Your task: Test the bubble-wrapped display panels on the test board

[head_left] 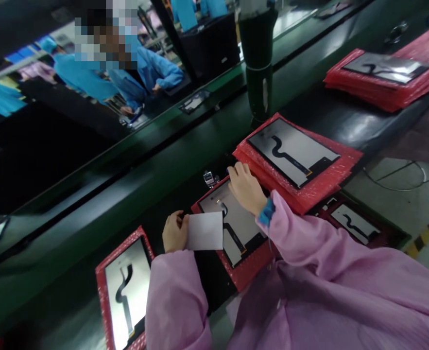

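Observation:
My left hand (pixel 176 232) is closed on the edge of a small white card (pixel 205 231), which covers the left part of a display panel (pixel 243 218) in front of me. The panel has a black ribbon cable (pixel 234 237) and lies on red bubble wrap (pixel 248 272). Over the panel's upper right part is my right hand (pixel 247 188), fingers bent and close together. A small dark bit shows at its fingertips, too small to name. Beside that hand, another display panel (pixel 309 155) tops a stack of red bubble wrap sheets (pixel 287 192).
At the left, a display panel (pixel 136 311) lies on red bubble wrap. A further stack of red wrap (pixel 367 90) is at the far right. A metal clip-like piece (pixel 209 179) sits behind the middle panel. A dark green post (pixel 258 73) rises beyond. A person in blue (pixel 145 73) sits opposite.

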Demonstrator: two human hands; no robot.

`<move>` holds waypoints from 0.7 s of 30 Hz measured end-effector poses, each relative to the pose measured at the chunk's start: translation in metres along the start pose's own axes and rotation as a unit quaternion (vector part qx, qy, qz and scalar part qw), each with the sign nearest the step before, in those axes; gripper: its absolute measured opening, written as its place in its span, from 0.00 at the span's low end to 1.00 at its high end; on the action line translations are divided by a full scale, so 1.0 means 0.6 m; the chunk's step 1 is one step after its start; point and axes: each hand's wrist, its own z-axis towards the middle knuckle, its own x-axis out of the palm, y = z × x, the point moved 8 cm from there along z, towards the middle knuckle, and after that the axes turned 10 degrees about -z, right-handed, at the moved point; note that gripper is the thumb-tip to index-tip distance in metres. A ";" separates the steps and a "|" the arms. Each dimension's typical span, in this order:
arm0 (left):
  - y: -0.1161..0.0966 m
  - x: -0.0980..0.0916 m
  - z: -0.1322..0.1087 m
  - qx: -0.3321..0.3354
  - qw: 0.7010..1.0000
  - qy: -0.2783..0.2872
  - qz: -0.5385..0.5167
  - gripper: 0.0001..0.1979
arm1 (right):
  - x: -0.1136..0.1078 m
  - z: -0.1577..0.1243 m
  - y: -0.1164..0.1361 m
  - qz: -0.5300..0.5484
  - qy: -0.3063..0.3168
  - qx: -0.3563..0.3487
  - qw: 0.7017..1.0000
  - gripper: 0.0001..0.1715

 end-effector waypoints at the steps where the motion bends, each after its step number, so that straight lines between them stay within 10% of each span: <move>1: 0.000 0.001 0.000 0.003 1.000 0.001 0.006 0.19 | -0.022 -0.025 0.003 0.003 -0.016 0.003 1.000 0.21; 7: 0.001 0.006 0.002 0.008 0.999 0.001 0.031 0.19 | -0.079 -0.157 -0.071 -0.071 -0.054 0.096 0.991 0.15; 14: 0.002 0.005 0.001 0.006 0.999 0.001 0.032 0.19 | -0.056 -0.186 -0.191 -0.130 -0.072 0.139 0.979 0.16; 21: -0.005 0.011 0.005 0.006 1.000 0.003 0.017 0.18 | -0.081 -0.199 -0.180 -0.100 -0.091 0.135 0.982 0.14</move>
